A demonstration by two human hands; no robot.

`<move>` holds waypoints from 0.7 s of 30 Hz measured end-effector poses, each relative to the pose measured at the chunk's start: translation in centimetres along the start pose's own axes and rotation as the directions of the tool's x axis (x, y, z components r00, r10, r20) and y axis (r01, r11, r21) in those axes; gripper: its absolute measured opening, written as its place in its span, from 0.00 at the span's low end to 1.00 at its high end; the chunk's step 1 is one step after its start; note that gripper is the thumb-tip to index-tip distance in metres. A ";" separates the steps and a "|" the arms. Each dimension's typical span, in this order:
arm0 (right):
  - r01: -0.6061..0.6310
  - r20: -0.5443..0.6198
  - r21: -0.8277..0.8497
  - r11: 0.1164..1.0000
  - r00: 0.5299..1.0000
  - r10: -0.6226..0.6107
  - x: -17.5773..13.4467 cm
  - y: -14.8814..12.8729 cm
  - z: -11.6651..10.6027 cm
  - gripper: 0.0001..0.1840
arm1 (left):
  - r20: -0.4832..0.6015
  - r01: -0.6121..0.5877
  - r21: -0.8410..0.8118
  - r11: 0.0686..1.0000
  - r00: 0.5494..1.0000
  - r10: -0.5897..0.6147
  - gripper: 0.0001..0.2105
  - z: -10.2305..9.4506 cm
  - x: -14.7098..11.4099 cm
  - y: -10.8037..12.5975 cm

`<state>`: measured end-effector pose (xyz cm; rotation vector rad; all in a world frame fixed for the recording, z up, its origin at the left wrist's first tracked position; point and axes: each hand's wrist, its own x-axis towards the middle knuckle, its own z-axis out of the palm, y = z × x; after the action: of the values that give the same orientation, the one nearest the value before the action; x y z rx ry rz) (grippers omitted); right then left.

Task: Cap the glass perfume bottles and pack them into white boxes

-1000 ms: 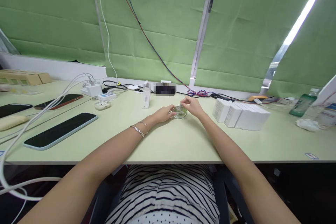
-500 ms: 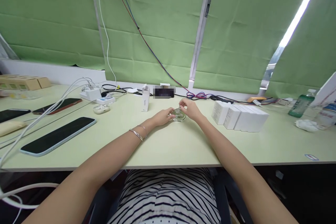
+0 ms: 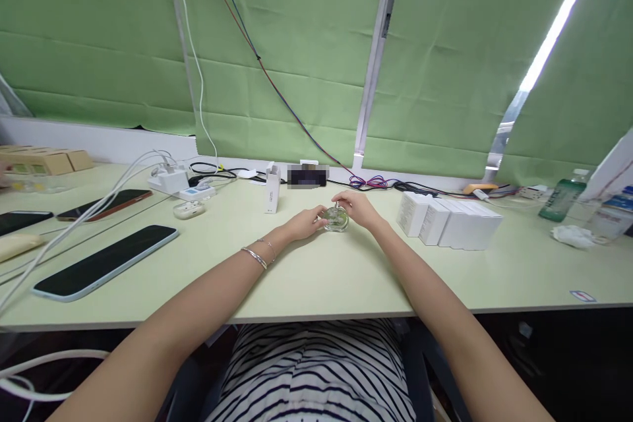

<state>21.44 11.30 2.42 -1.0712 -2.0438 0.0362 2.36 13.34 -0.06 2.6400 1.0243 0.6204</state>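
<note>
A round, clear glass perfume bottle [image 3: 336, 220] stands on the table between my hands, its short nozzle showing at the top. My left hand [image 3: 307, 223] grips the bottle's left side, thumb toward me, with bracelets on the wrist. From the right, my right hand [image 3: 359, 210] curls its fingers over the nozzle and the bottle's upper right edge. Left of the hands, a slim white box [image 3: 271, 190] stands upright, its top end looking opened. A row of several white boxes [image 3: 467, 224] stands to the right.
Phones [image 3: 106, 262] and white cables lie on the left, near a power strip [image 3: 171, 179] and an earbud case [image 3: 188, 210]. Black cables run along the wall. Far right are a green bottle [image 3: 562, 198] and crumpled tissue [image 3: 573, 236]. The table edge [image 3: 321, 318] is close to me.
My right fingers have lifted slightly and loosened around the nozzle, so more of the bottle's top shows. My left hand stays on the bottle. The whole view has shifted a little.
</note>
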 end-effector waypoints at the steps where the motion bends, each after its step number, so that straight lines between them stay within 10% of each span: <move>1: 0.007 0.005 -0.014 1.000 1.000 -0.007 0.1 0.0 0.0 0.15 | 0.002 0.001 0.001 1.000 1.000 -0.001 0.15 -0.1 0.0 0.1; 21: -0.022 0.014 -0.096 0.995 1.000 0.023 0.4 -0.2 -0.2 0.12 | -0.003 0.014 0.006 1.000 1.000 -0.014 0.14 -0.2 -0.1 0.4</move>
<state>21.30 11.37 2.86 -1.1567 -2.0644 -0.0432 2.42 13.01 0.22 2.6359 1.0464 0.6193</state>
